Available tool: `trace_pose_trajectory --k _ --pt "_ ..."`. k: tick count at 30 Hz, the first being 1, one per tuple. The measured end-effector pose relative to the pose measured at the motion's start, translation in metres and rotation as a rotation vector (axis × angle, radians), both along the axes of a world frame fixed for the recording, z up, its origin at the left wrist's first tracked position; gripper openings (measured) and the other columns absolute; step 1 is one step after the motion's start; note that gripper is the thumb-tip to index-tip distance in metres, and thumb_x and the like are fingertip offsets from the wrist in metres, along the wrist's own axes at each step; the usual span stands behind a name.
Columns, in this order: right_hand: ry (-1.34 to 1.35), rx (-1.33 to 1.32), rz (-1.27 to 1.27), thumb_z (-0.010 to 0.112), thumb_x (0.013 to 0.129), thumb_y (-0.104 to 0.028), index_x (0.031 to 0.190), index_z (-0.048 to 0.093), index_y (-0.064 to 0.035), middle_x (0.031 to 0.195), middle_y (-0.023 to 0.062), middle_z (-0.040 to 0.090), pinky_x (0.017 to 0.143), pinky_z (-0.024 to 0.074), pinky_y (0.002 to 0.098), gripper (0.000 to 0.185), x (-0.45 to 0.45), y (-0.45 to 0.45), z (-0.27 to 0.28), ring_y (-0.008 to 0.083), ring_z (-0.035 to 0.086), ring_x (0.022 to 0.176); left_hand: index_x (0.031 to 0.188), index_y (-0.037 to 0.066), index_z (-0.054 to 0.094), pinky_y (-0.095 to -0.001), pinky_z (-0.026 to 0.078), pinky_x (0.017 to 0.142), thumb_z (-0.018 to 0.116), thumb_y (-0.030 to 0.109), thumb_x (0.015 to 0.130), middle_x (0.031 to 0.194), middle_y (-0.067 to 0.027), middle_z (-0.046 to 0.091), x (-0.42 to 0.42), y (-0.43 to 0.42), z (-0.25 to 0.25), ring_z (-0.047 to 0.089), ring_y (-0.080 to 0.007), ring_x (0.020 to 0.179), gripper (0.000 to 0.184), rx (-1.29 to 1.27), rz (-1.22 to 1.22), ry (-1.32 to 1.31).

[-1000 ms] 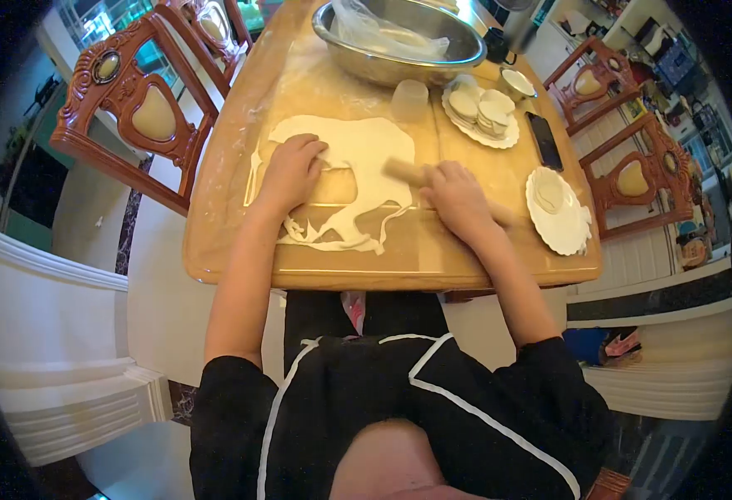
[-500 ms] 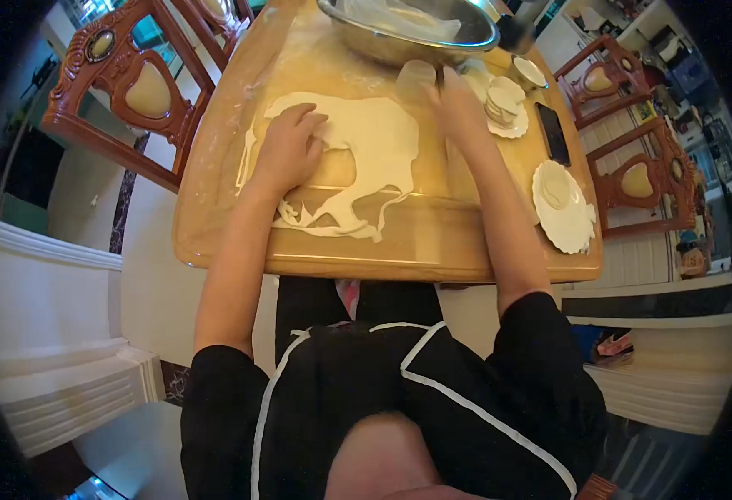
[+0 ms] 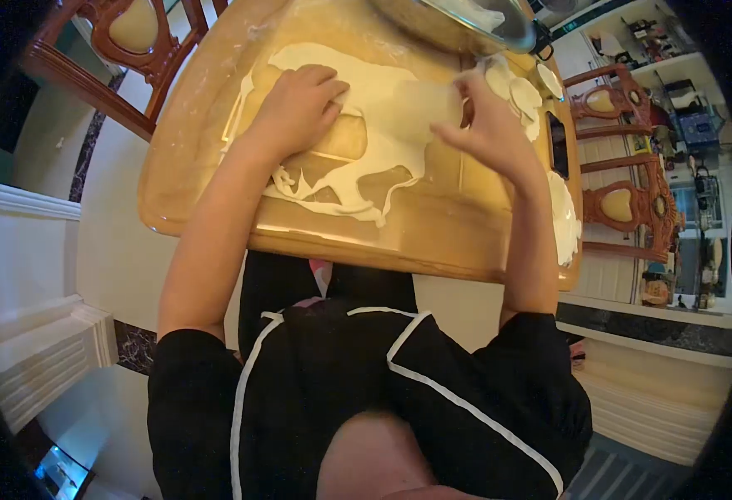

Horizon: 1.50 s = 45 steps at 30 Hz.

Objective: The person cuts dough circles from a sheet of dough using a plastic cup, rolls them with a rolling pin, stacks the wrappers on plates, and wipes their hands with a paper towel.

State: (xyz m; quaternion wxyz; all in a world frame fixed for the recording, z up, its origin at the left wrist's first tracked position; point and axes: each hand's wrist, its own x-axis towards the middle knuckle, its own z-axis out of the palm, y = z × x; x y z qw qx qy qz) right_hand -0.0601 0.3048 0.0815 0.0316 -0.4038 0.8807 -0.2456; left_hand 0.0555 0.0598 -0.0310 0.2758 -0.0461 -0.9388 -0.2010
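A thin rolled sheet of dough point(image 3: 383, 83) lies on the wooden table, with cut-away gaps and ragged strips along its near side. My left hand point(image 3: 299, 108) rests on the left part of the sheet, its fingers loosely curved with nothing visible in them. Over the sheet's right side, my right hand point(image 3: 495, 125) grips a clear cup point(image 3: 428, 108) held sideways. The cup is blurred and see-through, so its rim is hard to make out. Beyond that hand, several dough rounds point(image 3: 523, 93) are stacked, partly hidden.
A big metal bowl point(image 3: 466, 29) with a plastic bag in it stands at the back. On the right are a small cup point(image 3: 549, 81), a dark phone point(image 3: 559, 142) and a white scalloped plate point(image 3: 564, 221). Carved wooden chairs point(image 3: 624, 204) flank the table point(image 3: 341, 242).
My right hand has brought the clear cup from beside the bowl toward me, over the dough. My left hand stays on the sheet. The whole view has turned and shifted.
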Motion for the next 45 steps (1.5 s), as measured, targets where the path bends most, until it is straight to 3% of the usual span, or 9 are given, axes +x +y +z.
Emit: trace_pose_trajectory --k 4,6,15,28,31,37,40,42,45 --pt "0.036 0.217 0.148 0.072 0.073 -0.029 0.109 0.049 -0.0003 0.098 0.0264 0.062 0.079 0.0495 0.0471 0.051 0.015 0.001 0.000 0.0440 0.061 0.093 0.105 0.006 0.067 -0.0434 0.046 0.092 0.064 0.015 0.082 0.110 -0.0124 0.064 -0.003 -0.001 -0.006 0.057 -0.0304 0.110 0.025 -0.022 -0.002 0.084" --pt "0.131 0.241 0.197 0.071 0.073 -0.025 0.111 0.048 -0.0012 0.096 0.0208 0.061 0.075 0.0482 0.0416 0.050 0.014 -0.002 0.000 0.0355 0.060 0.084 0.105 0.006 0.067 -0.0433 0.046 0.093 0.064 0.015 0.082 0.110 -0.0125 0.064 -0.002 -0.001 -0.006 0.057 -0.0306 0.110 0.025 -0.021 -0.002 0.070" --pt "0.166 0.502 0.299 0.067 0.074 -0.020 0.116 0.047 -0.0021 0.105 0.0227 0.061 0.085 0.0478 0.0445 0.050 0.020 -0.024 0.025 0.0416 0.059 0.100 0.109 0.005 0.066 -0.0428 0.046 0.096 0.063 0.010 0.082 0.117 -0.0153 0.062 0.000 -0.002 -0.002 0.057 -0.0347 0.110 0.028 0.011 -0.010 -0.007" --pt "0.151 0.577 0.416 0.069 0.078 -0.030 0.118 0.052 -0.0113 0.107 0.0199 0.061 0.084 0.0502 0.0466 0.047 0.018 -0.043 0.000 0.0407 0.061 0.100 0.109 0.004 0.067 -0.0430 0.046 0.096 0.064 0.011 0.083 0.118 -0.0146 0.062 0.001 -0.001 -0.004 0.057 -0.0346 0.110 0.027 0.008 0.009 0.009" --pt "0.161 0.512 0.325 0.069 0.078 -0.034 0.116 0.053 -0.0079 0.102 0.0218 0.063 0.083 0.0506 0.0480 0.049 0.023 -0.043 -0.012 0.0419 0.063 0.096 0.109 0.004 0.067 -0.0427 0.047 0.095 0.064 0.011 0.083 0.117 -0.0151 0.062 0.000 -0.001 -0.003 0.057 -0.0343 0.110 0.027 0.013 0.005 -0.025" --pt "0.136 0.445 -0.185 0.070 0.077 -0.045 0.116 0.054 -0.0017 0.094 0.0236 0.068 0.083 0.0523 0.0485 0.061 0.039 -0.056 -0.028 0.0437 0.065 0.095 0.109 0.004 0.066 -0.0426 0.047 0.094 0.063 0.012 0.084 0.115 -0.0154 0.062 0.001 -0.001 -0.005 0.058 -0.0347 0.108 0.027 0.006 -0.012 0.021" --pt "0.078 0.581 -0.088 0.071 0.077 -0.047 0.123 0.053 -0.0059 0.107 0.0244 0.065 0.086 0.0523 0.0461 0.064 0.029 -0.044 -0.012 0.0425 0.064 0.101 0.109 0.004 0.065 -0.0428 0.047 0.093 0.063 0.012 0.084 0.114 -0.0156 0.062 0.002 -0.001 -0.008 0.058 -0.0352 0.106 0.027 -0.001 -0.007 0.066" --pt "0.183 0.391 0.300 0.073 0.079 -0.040 0.119 0.055 -0.0073 0.118 0.0219 0.061 0.088 0.0496 0.0448 0.055 0.022 -0.026 -0.004 0.0410 0.062 0.104 0.109 0.004 0.065 -0.0429 0.048 0.093 0.063 0.012 0.083 0.114 -0.0156 0.062 0.001 -0.003 -0.008 0.058 -0.0353 0.106 0.027 -0.009 -0.008 0.059" --pt "0.052 0.506 0.478 0.073 0.079 -0.037 0.119 0.055 -0.0102 0.129 0.0193 0.054 0.090 0.0482 0.0442 0.051 0.010 -0.030 0.003 0.0387 0.060 0.109 0.110 0.004 0.065 -0.0431 0.048 0.093 0.063 0.012 0.083 0.114 -0.0155 0.062 0.001 -0.003 -0.008 0.058 -0.0352 0.106 0.028 -0.004 -0.016 0.029"
